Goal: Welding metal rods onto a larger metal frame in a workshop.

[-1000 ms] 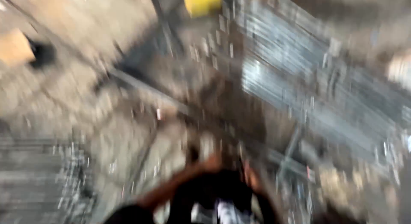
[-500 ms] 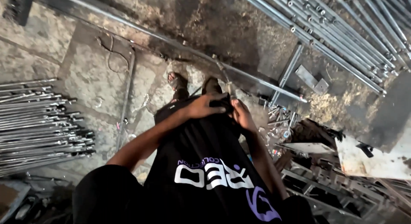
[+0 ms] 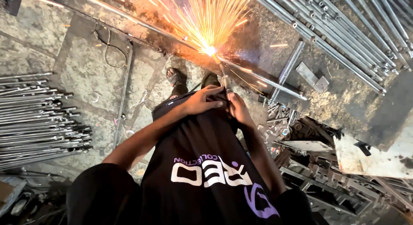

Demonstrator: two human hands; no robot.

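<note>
My right hand (image 3: 239, 110) grips a welding electrode holder (image 3: 224, 81) in front of my black shirt. My left hand (image 3: 201, 100) is closed over the same holder from the left and touches the right hand. The rod's tip meets a long steel bar (image 3: 258, 78) that lies slantwise on the floor. A burst of orange sparks (image 3: 209, 48) flies up from that spot. My sandalled feet (image 3: 174, 76) stand just behind the bar.
A stack of thin metal rods (image 3: 41, 119) lies at the left. More long pipes (image 3: 344, 36) run across the upper right. A flat bar (image 3: 124, 91), a loose wire (image 3: 105, 44) and metal frames with scrap (image 3: 318, 165) lie on the stone floor.
The view has steadied from a blurred sweep onto my hands. Both hands stay together at my shirt front, and sparks now burst from the bar where there were none before.
</note>
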